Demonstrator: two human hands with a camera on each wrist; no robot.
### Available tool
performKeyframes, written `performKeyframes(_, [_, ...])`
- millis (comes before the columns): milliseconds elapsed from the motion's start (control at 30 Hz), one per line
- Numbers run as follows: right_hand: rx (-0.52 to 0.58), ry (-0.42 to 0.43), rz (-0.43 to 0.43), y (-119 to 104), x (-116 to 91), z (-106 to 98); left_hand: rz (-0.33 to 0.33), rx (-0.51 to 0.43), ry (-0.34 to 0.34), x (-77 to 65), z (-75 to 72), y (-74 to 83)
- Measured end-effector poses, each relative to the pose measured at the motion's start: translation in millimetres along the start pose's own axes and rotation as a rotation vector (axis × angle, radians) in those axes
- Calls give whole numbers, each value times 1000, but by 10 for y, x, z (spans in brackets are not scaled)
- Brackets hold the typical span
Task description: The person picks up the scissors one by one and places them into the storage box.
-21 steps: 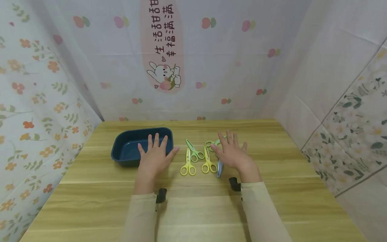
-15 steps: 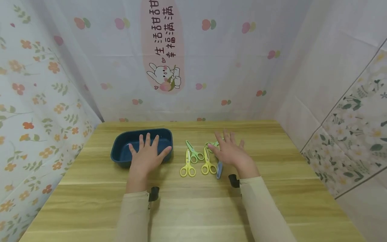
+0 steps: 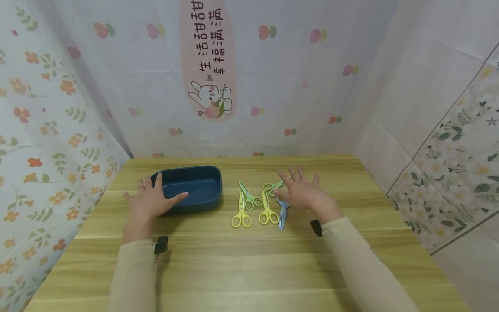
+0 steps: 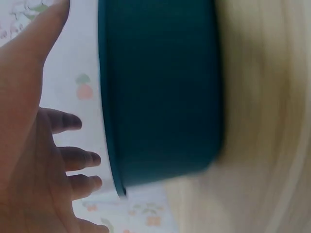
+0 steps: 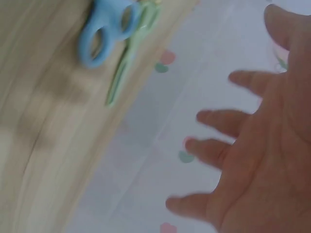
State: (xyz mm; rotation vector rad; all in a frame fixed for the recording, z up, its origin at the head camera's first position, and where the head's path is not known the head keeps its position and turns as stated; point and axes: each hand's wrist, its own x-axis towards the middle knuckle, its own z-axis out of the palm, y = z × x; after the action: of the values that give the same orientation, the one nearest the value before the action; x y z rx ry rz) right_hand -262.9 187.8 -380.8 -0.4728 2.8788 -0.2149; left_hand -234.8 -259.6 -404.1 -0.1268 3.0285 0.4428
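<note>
My left hand [image 3: 150, 200] hovers over the left end of a dark blue rectangular box [image 3: 195, 206], fingers spread. In the left wrist view, the box's side wall [image 4: 163, 97] stands beside that hand, which holds nothing. Over the right end of a group of scissors is my right hand [image 3: 306, 196], fingers spread and holding nothing. It partly hides the blue scissors [image 3: 283, 219] and the green scissors [image 3: 269, 187] behind them. To its left lie yellow scissors [image 3: 266, 199], a second yellow pair [image 3: 241, 208] and another green pair [image 3: 245, 191].
The wooden table [image 3: 241, 264] carries the box and the scissors. Behind it hangs a printed curtain [image 3: 265, 86], with a floral curtain [image 3: 50, 130] along the left side and another patterned cloth [image 3: 460, 160] on the right.
My left hand has moved left, from the box's right part to its left end. The right hand has shifted slightly right, showing more of the blue scissors.
</note>
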Motion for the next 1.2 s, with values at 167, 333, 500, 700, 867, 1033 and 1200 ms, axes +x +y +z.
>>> performKeyframes(167, [-52,16,-91,181,56,79,-36,24,-49,15,-27,-266])
performKeyframes(333, [-146,57,-188,297,68,179,-24,-35,-94,40,-29,-401])
performKeyframes(500, [-219,68,-256,342,77,287,15,-130,-132,76,2,-497])
performKeyframes(700, [-259,52,-269,381,110,413,31,-235,-166,74,89,-608])
performKeyframes(867, [-265,25,-239,418,72,456,31,-270,-182,56,150,-616])
performKeyframes(1033, [-252,41,-228,445,-20,457,28,-280,-215,40,152,-588])
performKeyframes(1200, [-257,67,-228,491,-117,449,33,-267,-244,23,151,-559])
